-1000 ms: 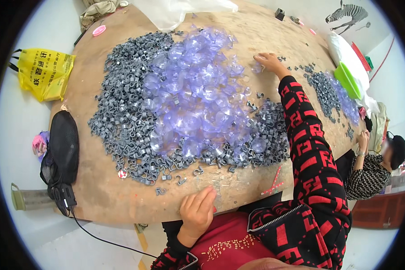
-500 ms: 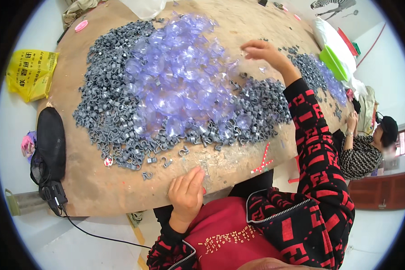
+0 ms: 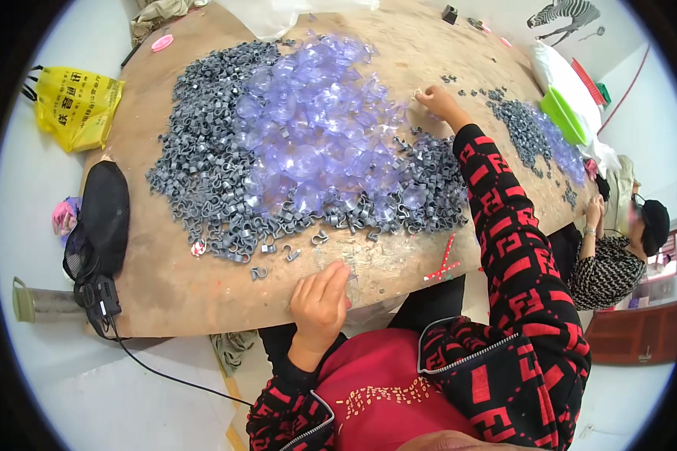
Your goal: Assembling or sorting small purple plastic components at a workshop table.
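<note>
A heap of clear, violet-tinted suction cups lies on the brown table. Grey plastic clips surround it on the left, along the near side and at the right. Past the heap's right side, my right hand reaches down to the table top. Its fingertips are closed together at a small pale thing too little to identify. At the near edge of the table rests my left hand, fingers pressed together. A bit of red shows beside that hand; whatever it may hold is hidden.
A second pile of clips and cups lies farther right, near a green basin and a white sack. Another person sits at the right. At left are a black bag and a yellow bag.
My right hand has come down nearer to me, and its spread fingers have closed together. My left hand stays at the table edge. The whole view has shifted a little.
</note>
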Tool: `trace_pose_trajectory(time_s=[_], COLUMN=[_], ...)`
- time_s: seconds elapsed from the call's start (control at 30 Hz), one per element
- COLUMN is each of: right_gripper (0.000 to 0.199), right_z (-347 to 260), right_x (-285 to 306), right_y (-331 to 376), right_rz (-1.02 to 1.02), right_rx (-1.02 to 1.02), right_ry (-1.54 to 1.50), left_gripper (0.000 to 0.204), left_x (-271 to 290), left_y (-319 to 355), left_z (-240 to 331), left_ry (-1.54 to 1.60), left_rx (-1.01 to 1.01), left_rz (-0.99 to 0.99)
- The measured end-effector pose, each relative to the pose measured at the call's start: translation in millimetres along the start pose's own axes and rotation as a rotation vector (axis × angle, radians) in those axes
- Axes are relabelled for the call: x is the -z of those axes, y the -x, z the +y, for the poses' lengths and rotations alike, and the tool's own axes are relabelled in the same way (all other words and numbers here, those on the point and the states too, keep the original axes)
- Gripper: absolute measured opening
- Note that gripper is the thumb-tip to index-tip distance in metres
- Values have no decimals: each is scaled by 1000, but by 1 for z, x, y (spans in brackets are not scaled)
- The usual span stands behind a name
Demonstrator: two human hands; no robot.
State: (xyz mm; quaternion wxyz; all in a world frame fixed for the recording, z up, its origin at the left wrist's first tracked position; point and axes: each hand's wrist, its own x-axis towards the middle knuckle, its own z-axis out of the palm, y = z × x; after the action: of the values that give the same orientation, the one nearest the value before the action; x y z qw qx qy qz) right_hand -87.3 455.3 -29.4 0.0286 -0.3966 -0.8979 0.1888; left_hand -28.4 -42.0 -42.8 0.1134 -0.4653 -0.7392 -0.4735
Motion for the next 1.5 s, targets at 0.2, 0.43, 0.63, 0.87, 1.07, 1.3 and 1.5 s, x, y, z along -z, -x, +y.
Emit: trace_pose_trajectory(time_s=[0.2,0.43,0.63,0.87,1.07,1.3,1.5], right_gripper=[57,66,63,39,35,29,32], right_z=[-64,-125,-139,-164,-195,-225,-167], right_x=[-12,-15,-42,-86,-97,-85,-25], right_y=[34,89,109,160,199,194,225], right_rz=[-211,-433,-368,77,392,383,300], right_rx=[189,142,353,627,831,1238,1169], right_ry=[-12,-336,-487,-459,-203,-128,-209], left_gripper=[32,31,21,19,17,20,28], left_x=[7,1,1,-5,-5,-10,-4], left_y=[4,7,3,3,4,5,10], left_z=[0,-3,-1,-2,-2,0,1], left_ry=[-55,-77,-182,-221,-214,-248,-228], left_rx=[18,46,54,87,130,84,45], left_rz=[-18,-12,40,60,72,79,123])
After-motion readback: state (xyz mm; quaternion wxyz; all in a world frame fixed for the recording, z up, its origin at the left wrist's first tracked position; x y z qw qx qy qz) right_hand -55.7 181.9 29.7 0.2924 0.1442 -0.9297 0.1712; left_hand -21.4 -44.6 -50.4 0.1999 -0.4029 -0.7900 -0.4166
